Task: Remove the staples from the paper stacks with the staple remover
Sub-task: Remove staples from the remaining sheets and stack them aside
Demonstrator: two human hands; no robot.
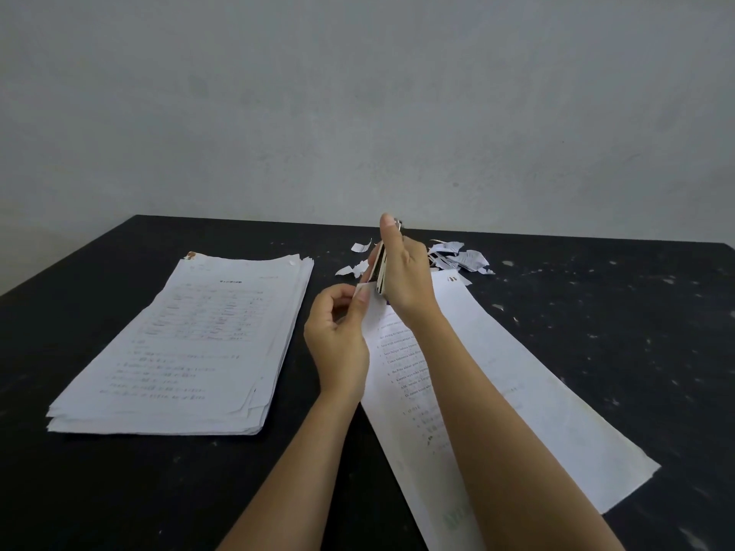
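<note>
While right hand point(403, 272) clamps staple remover point(380, 272) upright, I see left hand point(338, 336) pinching paper scrap point(362, 290) at its jaws.

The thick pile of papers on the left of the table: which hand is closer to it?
Left. The left hand hovers just right of the thick pile of papers, pinching a paper scrap. The right hand, gripping the staple remover, is farther right.

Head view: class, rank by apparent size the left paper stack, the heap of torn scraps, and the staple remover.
1. Left paper stack
2. Heap of torn scraps
3. Staple remover, partly hidden, so unsure
</note>
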